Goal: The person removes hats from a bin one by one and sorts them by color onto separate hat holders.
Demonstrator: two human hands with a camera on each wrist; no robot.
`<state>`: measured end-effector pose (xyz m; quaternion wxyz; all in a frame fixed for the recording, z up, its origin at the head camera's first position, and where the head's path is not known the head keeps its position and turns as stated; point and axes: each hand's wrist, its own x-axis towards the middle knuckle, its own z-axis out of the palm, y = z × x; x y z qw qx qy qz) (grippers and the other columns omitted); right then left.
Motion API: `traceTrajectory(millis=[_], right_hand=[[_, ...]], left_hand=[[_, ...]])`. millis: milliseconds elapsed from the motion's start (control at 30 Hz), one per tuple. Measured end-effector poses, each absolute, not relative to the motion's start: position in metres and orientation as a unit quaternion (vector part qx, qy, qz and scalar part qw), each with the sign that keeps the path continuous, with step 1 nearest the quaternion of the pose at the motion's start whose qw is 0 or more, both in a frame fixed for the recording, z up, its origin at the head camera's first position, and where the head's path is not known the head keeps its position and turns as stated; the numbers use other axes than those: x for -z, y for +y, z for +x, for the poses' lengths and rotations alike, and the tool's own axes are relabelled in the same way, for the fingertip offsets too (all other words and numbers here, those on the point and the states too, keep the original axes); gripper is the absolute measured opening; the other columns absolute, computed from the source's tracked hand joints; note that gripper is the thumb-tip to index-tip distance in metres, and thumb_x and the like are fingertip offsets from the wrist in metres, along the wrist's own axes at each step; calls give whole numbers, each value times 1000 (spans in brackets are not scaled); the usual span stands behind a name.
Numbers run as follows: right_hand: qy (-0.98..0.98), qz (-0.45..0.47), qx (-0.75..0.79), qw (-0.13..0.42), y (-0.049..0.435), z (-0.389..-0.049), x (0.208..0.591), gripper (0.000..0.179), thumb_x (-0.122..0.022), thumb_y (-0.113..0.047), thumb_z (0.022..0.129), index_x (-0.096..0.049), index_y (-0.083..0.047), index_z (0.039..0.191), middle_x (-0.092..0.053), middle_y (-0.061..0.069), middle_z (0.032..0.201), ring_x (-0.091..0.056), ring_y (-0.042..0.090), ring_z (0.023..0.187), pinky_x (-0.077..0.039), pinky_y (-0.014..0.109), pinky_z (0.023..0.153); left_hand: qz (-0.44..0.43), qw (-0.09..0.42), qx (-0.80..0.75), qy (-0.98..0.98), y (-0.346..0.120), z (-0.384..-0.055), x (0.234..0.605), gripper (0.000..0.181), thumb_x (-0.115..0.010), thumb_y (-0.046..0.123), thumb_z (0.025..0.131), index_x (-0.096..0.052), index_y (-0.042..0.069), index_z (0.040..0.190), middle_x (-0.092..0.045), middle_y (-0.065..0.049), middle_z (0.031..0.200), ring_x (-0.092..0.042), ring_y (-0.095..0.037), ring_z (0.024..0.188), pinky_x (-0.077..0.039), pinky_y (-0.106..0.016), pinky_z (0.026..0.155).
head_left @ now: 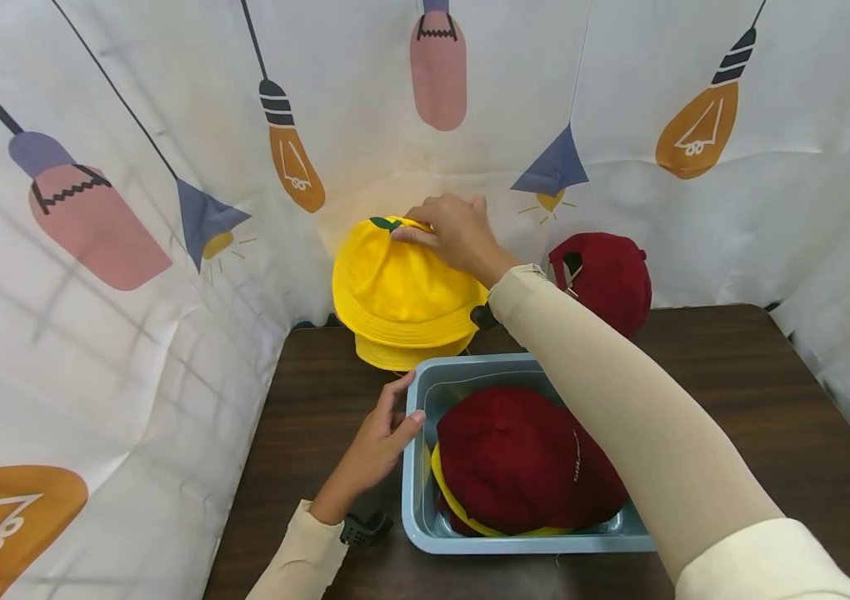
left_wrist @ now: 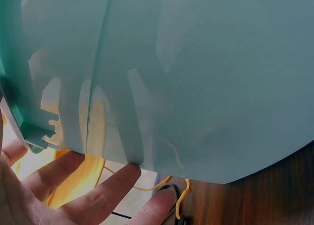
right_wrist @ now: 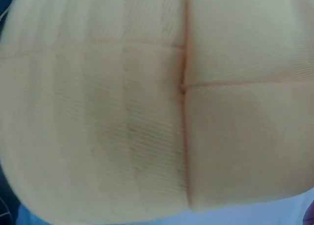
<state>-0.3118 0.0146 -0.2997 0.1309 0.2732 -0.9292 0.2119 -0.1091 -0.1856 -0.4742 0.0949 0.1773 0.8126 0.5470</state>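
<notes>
A yellow bucket hat [head_left: 406, 283] with a small green leaf on its crown is at the back of the table, and my right hand [head_left: 458, 237] pinches it by the top. Its seamed fabric [right_wrist: 122, 127] fills the right wrist view, looking pale there. At the left rim of a light blue plastic bin [head_left: 530, 546], my left hand [head_left: 376, 442] rests with fingers extended. In the left wrist view its fingertips [left_wrist: 128, 175] touch the bin's outer wall. Inside the bin a dark red cap [head_left: 503, 467] lies over a yellow brim [head_left: 447, 492]. My right forearm hides part of the bin.
Behind my right forearm sits another dark red cap [head_left: 608, 279] at the table's back edge. The dark wooden table [head_left: 710, 367] is bordered by a white printed curtain [head_left: 365, 100]. An orange cord [left_wrist: 182, 198] shows beside the bin in the left wrist view.
</notes>
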Motion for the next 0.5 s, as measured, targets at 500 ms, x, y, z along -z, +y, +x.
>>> traceTrajectory(millis=[500], right_hand=[[-941, 227, -232, 91, 9, -311, 334, 55, -56, -67, 92, -74, -28, 126, -72, -3, 107, -58, 19, 101, -33, 47, 86]], left_hand=[[176, 96, -549, 811, -187, -109, 475, 61, -52, 25, 107, -22, 36, 159, -54, -14, 147, -69, -24, 98, -60, -28, 82]])
